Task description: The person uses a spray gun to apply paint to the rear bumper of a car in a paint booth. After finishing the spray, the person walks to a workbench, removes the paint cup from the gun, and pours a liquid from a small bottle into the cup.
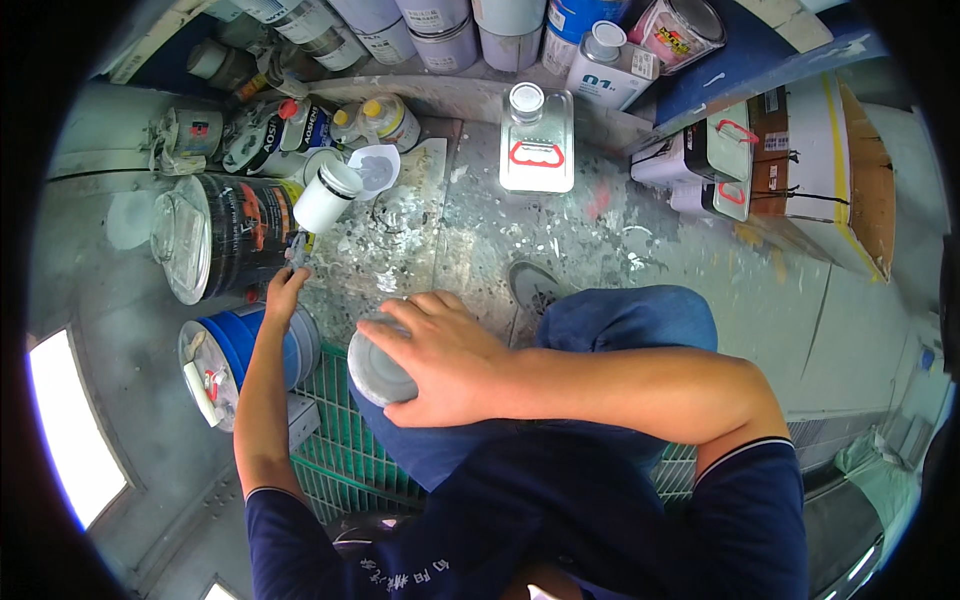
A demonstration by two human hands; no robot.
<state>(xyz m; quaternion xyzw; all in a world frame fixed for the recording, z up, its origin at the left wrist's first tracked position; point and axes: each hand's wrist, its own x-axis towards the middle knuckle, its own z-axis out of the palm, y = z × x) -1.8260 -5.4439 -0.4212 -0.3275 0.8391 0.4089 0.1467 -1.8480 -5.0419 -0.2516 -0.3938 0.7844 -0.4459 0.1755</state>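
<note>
My left hand (287, 290) reaches out to the left, its fingers closed around the lower part of what looks like a spray gun (298, 250). A tilted white cup with a lid (325, 205) sits just above that metal part; whether they are joined I cannot tell. Fingers spread over its top and far side, my right hand (450, 360) grips a round grey lidded can (378, 368) at my left knee. The can's far side is covered by the hand. Behind the white cup stands an open white mixing cup (375, 170) with grey residue.
A dark drum (240, 235) and a blue-and-white pail (290, 350) stand at left. Ahead are a square metal can (537, 160) with a red handle and a shelf of paint tins (440, 50). Boxes (800, 160) stand at right. Below me is a green grate (340, 440).
</note>
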